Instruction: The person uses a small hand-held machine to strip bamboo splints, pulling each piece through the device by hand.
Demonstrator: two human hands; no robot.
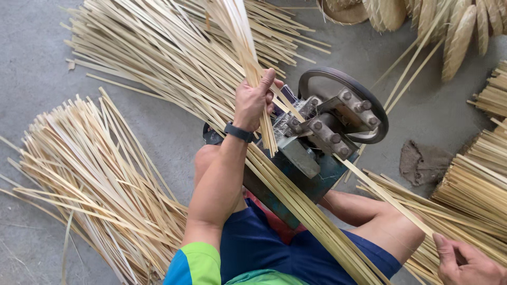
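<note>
My left hand [253, 100] grips a bundle of thin bamboo strips [238, 31] that stands up and fans toward the top of the view; a dark watch sits on that wrist. Just right of this hand is a small metal machine [317, 134] with a round wheel [346, 103], bolts and a blue-green base. A single long bamboo strip [391, 198] comes out of the machine and runs down to the right. My right hand [465, 261], at the lower right corner, pinches the end of that strip. My bare knees flank the machine's base.
A large loose heap of bamboo strips [90, 179] lies on the grey concrete floor at left, another spread at top left [158, 53]. Stacked strip bundles [475, 179] sit at right. Woven basket pieces [454, 26] lie at top right. A brown rag [420, 161] rests on the floor.
</note>
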